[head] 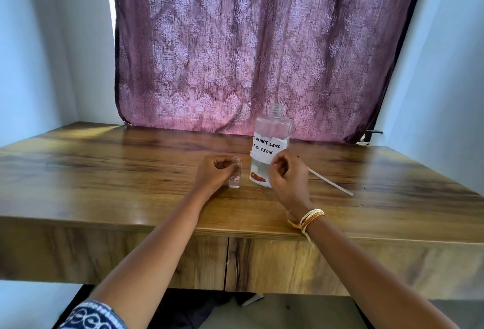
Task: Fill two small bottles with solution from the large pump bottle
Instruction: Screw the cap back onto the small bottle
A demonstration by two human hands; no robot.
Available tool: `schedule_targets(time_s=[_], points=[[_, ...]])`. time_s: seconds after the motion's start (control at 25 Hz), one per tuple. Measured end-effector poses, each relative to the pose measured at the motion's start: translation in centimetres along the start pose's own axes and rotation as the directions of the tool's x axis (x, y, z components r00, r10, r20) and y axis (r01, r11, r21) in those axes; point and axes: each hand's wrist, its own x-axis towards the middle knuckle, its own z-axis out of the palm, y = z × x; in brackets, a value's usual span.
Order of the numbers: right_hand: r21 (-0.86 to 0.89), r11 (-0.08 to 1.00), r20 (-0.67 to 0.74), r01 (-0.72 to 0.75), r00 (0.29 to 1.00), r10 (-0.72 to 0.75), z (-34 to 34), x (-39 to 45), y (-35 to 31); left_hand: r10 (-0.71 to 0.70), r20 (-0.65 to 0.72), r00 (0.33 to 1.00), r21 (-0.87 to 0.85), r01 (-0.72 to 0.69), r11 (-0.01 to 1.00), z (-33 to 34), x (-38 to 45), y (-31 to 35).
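Just one small bottle (235, 175), one large bottle (271, 145).

Mid-frame, we curl our left hand (213, 173) in a grip, our right hand (286, 175) loosely fisted beside it, forearms outstretched.

My counter (131, 171) is warm brown wood with darker grain streaks. At twelve o'clock hangs a mauve-pink curtain (262, 40) with a paler damask motif, pale blue walls (39, 53) on both sides of it. The large bottle (271, 129) is clear, its white label (267, 148) lettered in black, an orange mark low on its front. The small bottle (235, 174) is clear too, with a white tag outlined in red. Yellow, orange and white threads (310, 217) circle my right wrist; my left sleeve (91, 315), at seven o'clock, is navy with white loops.
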Motion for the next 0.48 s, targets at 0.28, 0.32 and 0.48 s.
schedule_targets(time_s=[0.28, 0.32, 0.48], points=[[-0.098, 0.993, 0.422, -0.068, 0.901, 0.103, 4.1, -0.3, -0.6, 0.058, -0.046, 0.997, 0.103, -0.053, 0.993, -2.6, -0.6, 0.2], [-0.106, 0.990, 0.430, -0.091, 0.894, 0.128, 4.8, -0.2, -0.8, 0.057, -0.061, 0.996, 0.106, -0.050, 0.993, -3.2, -0.6, 0.2], [-0.144, 0.985, 0.423, -0.097, 0.894, 0.150, 7.6, 0.9, -1.4, 0.060, -0.128, 0.990, 0.147, -0.041, 0.988, -5.6, 0.0, 0.4]])
